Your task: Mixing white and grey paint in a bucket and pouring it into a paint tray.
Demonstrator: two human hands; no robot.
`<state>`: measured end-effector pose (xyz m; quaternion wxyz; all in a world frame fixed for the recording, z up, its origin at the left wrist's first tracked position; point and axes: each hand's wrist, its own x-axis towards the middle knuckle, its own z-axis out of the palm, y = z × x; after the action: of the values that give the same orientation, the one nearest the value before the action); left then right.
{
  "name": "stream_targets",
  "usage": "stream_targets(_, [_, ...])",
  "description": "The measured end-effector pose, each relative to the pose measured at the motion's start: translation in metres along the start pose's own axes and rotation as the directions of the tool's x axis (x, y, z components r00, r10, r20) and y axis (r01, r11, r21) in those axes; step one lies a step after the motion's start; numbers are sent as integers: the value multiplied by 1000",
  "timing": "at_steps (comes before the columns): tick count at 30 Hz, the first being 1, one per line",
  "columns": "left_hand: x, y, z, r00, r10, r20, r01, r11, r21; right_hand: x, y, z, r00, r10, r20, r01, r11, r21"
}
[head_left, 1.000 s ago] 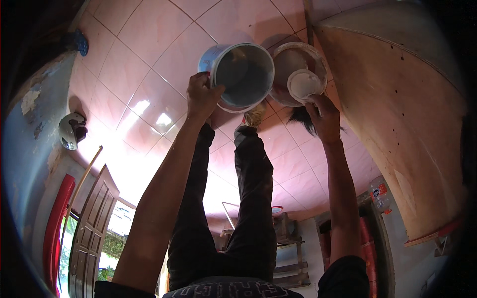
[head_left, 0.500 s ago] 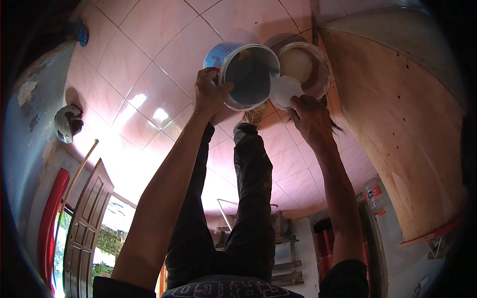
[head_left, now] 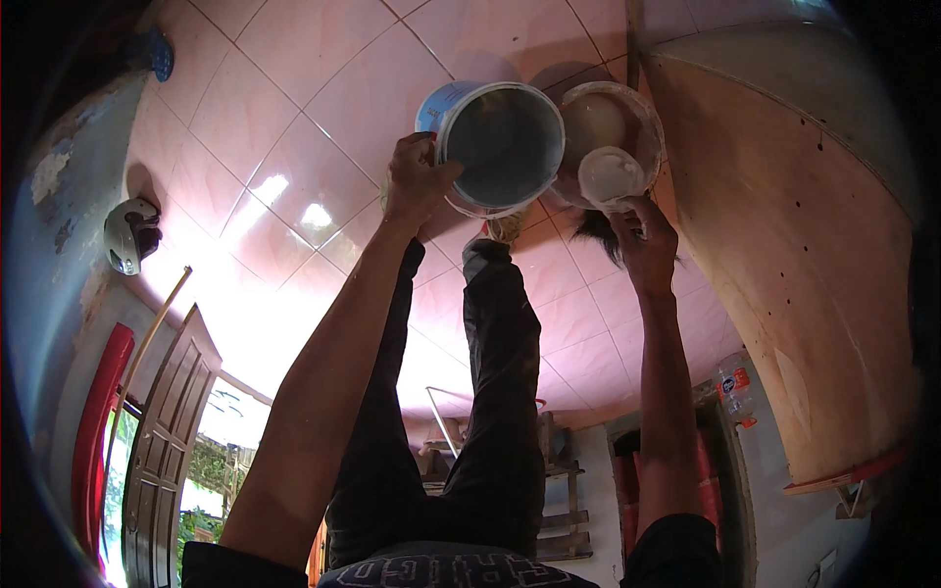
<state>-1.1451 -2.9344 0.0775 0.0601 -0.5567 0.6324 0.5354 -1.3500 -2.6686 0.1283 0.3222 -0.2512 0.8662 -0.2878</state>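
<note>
My left hand (head_left: 421, 181) grips the rim of a blue-and-white plastic bucket (head_left: 447, 106), thumb over the edge. The bucket is tipped so its dark grey inside faces me; what it contains is hard to make out. In my right hand (head_left: 642, 240) is a small white cup (head_left: 613, 176), pinched at its near edge, with its mouth toward me. The cup overlaps the near part of a second, pale bucket (head_left: 655, 122), which stands just right of the blue one and shows whitish liquid (head_left: 594, 122) inside.
Pink tiles (head_left: 343, 108) cover the floor. A dark hairy tuft (head_left: 596, 231) pokes out beside my right hand. On the right stands a curved tan panel (head_left: 774, 235). A helmet (head_left: 132, 235) lies at the left wall, near a wooden door (head_left: 172, 431). My feet are close behind the buckets.
My right hand has carried the cup rightward, from beside the blue bucket's mouth to over the second bucket, turning it. My left hand keeps its grip on the tipped bucket. The tuft shows more now.
</note>
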Motion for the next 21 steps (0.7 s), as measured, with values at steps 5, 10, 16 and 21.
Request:
stream_targets(5, [0, 3, -6, 981, -161, 107, 182, 955, -236, 19, 63, 20, 994, 72, -80, -81, 991, -110])
stream_targets(10, [1, -26, -37, 970, -220, 105, 239, 944, -228, 52, 110, 38, 992, 34, -124, -62, 971, -229])
stream_targets(16, [-1, -12, -14, 965, -214, 151, 260, 859, -441, 49, 89, 32, 996, 59, -70, -70, 983, -167])
stream_targets(21, [6, 20, 4, 978, -180, 101, 206, 880, -427, 32, 51, 10, 996, -87, -32, 83, 991, -106])
